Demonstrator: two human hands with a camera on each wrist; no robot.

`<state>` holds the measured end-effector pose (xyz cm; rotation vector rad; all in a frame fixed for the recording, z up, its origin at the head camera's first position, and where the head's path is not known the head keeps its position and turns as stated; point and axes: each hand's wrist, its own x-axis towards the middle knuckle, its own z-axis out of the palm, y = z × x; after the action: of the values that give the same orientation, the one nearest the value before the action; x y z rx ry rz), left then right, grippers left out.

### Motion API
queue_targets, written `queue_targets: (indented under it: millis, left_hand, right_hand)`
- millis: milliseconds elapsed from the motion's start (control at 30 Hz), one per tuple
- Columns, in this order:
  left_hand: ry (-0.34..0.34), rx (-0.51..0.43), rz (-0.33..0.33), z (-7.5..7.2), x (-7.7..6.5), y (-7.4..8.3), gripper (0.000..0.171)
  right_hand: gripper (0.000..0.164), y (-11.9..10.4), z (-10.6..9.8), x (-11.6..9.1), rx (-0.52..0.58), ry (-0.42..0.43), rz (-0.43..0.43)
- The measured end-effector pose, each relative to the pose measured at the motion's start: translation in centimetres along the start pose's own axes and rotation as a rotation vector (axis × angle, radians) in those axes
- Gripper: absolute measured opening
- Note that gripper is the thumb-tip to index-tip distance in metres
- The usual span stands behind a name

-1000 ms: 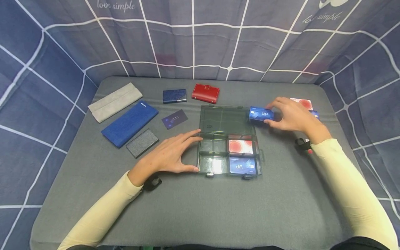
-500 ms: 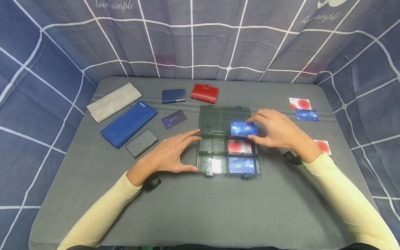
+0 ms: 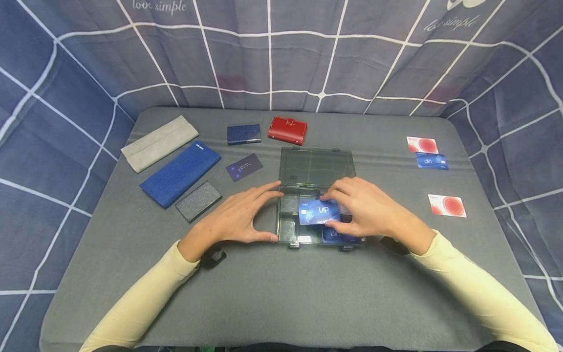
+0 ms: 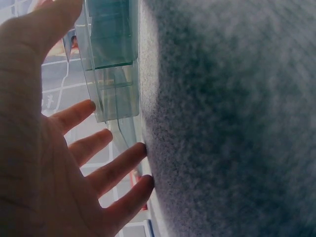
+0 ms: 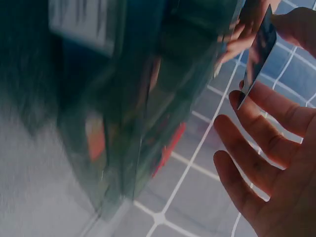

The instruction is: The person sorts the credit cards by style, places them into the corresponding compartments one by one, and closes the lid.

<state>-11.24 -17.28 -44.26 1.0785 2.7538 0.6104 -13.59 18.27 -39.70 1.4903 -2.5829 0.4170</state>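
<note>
A blue VIP card [image 3: 313,213] is pinched at its right end between thumb and fingers of my right hand [image 3: 367,208], over the middle of a transparent green compartment box [image 3: 288,231]. The right wrist view shows that card [image 5: 260,52] edge-on between the fingertips. The box's lid [image 3: 303,168] lies folded back, away from me. Another blue card [image 3: 338,238] sits in the front right compartment; the red-and-white card behind it is mostly hidden by my right hand. My left hand [image 3: 237,215] rests with spread, straight fingers at the box's left side, fingertips right at its wall.
On the right lie red-patterned cards [image 3: 422,144] [image 3: 447,205] and a blue card [image 3: 432,161]. To the left are a beige wallet [image 3: 160,143], a blue wallet [image 3: 180,173], a grey case [image 3: 199,201] and a dark card [image 3: 244,167]. Behind stand a navy case [image 3: 244,134] and red wallet [image 3: 288,130].
My right hand has carried the blue VIP card leftward and toward me, from right of the lid to over the compartments. The left hand has stayed at the box's side.
</note>
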Motion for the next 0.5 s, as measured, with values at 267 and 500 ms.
queue_targets:
  millis: [267,500]
  left_hand:
    - [-0.003,0.002,-0.004,0.0,0.0,-0.1,0.104]
    - [-0.018,-0.001,-0.017,0.0,0.0,0.0,0.104]
  right_hand:
    - [0.051,-2.2,0.8,0.2,-0.024,-0.023,0.008]
    - [0.05,-3.4,1.3,0.6,-0.104,-0.016,-0.012]
